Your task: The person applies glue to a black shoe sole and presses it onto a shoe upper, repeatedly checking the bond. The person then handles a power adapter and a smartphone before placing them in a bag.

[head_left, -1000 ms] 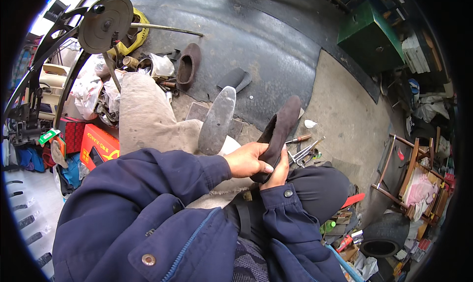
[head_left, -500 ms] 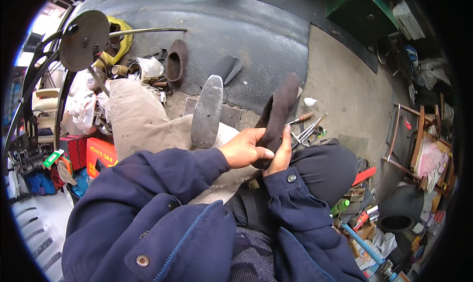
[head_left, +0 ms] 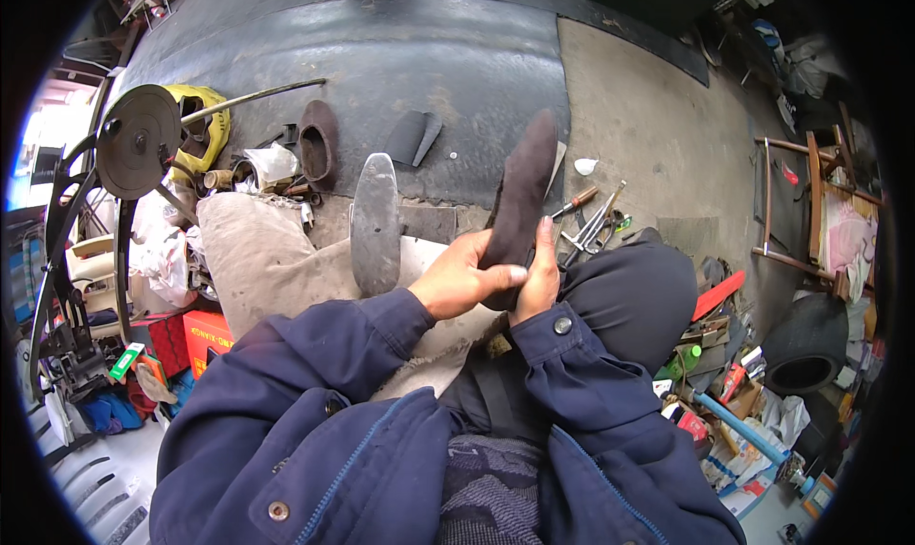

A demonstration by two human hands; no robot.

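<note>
You hold the dark shoe sole [head_left: 522, 197] in both hands over your lap: left hand [head_left: 464, 280] closed around its lower end, right hand [head_left: 539, 280] pressing beside it. Its long axis points up and away from you, toward the floor's far edge

A dark brown shoe upper [head_left: 519, 197] looks like matt, napped suede. A grey foot-shaped metal last [head_left: 376, 223] beside it appears smooth and dull, resting on coarse beige cloth [head_left: 262, 259].
</note>
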